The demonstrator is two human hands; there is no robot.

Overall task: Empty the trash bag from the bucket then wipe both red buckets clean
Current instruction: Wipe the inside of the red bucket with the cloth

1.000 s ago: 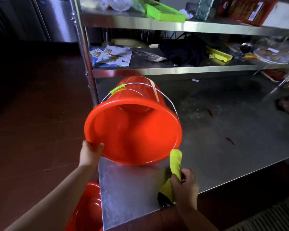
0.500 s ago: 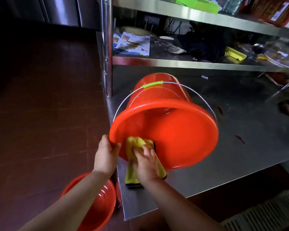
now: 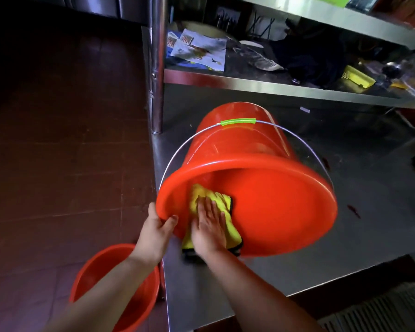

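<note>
A red bucket (image 3: pixel 268 202) lies on its side on the steel table (image 3: pixel 345 236), mouth toward me, its wire handle with a green grip raised over it. My left hand (image 3: pixel 157 232) grips the rim at the lower left. My right hand (image 3: pixel 210 225) lies flat on a yellow cloth (image 3: pixel 201 200), pressing it against the inner wall just inside the mouth. A second red bucket (image 3: pixel 101 274) stands on the floor below the table's left corner, partly hidden by my left forearm.
A steel shelf post (image 3: pixel 157 68) rises at the table's back left corner. The shelf (image 3: pixel 273 86) behind the bucket holds papers (image 3: pixel 199 50), dark fabric and a yellow item (image 3: pixel 358 76). Brown tiled floor (image 3: pixel 58 140) lies to the left; a floor grate (image 3: pixel 381 312) sits at lower right.
My right hand carried the yellow cloth from the table edge into the bucket's mouth and now presses it flat on the inner wall. My view has shifted left, so the bucket sits further right.
</note>
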